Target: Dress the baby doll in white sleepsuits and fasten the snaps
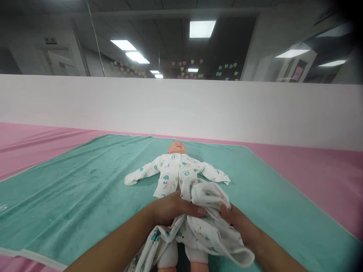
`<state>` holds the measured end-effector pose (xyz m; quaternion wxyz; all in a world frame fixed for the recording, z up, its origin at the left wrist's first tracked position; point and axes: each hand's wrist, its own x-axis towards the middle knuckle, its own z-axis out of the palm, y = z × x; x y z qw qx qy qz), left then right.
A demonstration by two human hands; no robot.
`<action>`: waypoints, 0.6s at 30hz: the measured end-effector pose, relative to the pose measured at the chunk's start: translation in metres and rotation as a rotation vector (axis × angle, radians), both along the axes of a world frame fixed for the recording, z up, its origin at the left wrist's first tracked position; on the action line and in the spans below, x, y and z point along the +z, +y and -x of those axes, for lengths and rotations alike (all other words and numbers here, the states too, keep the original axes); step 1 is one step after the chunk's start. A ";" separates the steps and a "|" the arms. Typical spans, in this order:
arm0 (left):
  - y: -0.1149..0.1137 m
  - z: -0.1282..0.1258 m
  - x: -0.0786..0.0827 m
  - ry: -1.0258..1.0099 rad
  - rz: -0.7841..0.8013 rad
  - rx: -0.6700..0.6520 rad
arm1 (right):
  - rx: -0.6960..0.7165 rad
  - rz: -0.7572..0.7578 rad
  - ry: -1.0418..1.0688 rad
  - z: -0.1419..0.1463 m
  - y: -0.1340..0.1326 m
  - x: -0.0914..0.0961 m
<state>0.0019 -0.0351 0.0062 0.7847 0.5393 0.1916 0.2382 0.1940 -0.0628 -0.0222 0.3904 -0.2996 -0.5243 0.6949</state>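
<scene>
Baby doll [177, 148] lies on its back, head away from the viewer, arms spread, on a teal plush blanket [85, 200]. A white printed sleepsuit [172, 173] covers its chest and arms; the lower part stands unfastened, lifted off the bare vinyl legs [169, 257]. Left hand [172, 207] rests across the gathered cloth, fingers straight and together; whether they grip cannot be told. Right hand [236, 223] has its fingers curled into a bunched fold, holding it up, fingertips partly hidden. The blanket lies on a pink mat [312, 173] before a white panel [181, 109].
</scene>
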 end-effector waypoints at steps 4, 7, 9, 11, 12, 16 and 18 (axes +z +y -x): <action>0.000 0.001 -0.004 -0.023 0.038 0.047 | 0.178 0.007 0.002 0.003 -0.001 0.000; 0.001 0.002 -0.007 -0.002 0.050 0.081 | 0.240 -0.049 -0.125 0.000 -0.001 0.006; 0.001 0.002 -0.009 0.018 0.061 0.107 | 0.249 -0.088 -0.265 -0.001 -0.003 0.011; 0.001 0.002 -0.009 0.029 0.072 0.122 | 0.227 -0.106 -0.398 -0.001 -0.005 0.014; 0.000 0.002 -0.008 0.027 0.076 0.118 | 0.202 -0.104 -0.425 -0.001 -0.005 0.013; -0.004 0.000 -0.001 0.040 0.000 0.115 | 0.105 -0.018 -0.180 0.000 -0.004 0.005; -0.006 -0.001 0.005 0.089 -0.105 0.125 | 0.012 0.031 -0.019 0.000 -0.002 0.002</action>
